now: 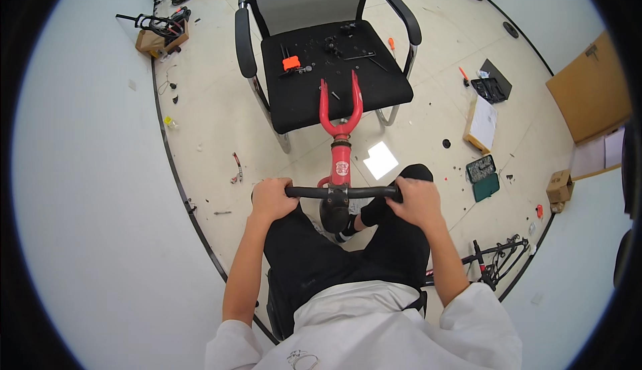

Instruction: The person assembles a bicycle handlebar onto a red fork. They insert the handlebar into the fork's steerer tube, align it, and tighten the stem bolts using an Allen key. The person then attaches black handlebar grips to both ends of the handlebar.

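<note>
My left hand (273, 199) is wrapped round the left end of a black bicycle handlebar (371, 193), and my right hand (418, 201) grips the right end. At its middle the bar joins a red bicycle fork and tube (341, 159), with a dark rounded part (334, 213) on the near side. The fork's two prongs point away from me over the front of a black chair seat (294, 106). On that seat lie an orange tool piece (291, 63), a hex key (360, 56), several small bolts and black parts (332, 45).
A box of bike parts (154, 41) stands far left. To the right lie an open green tool case (486, 186), a white-topped carton (481, 126) and a black case (489, 90). A dark bike frame (495, 257) rests by the right wall. Small parts dot the floor.
</note>
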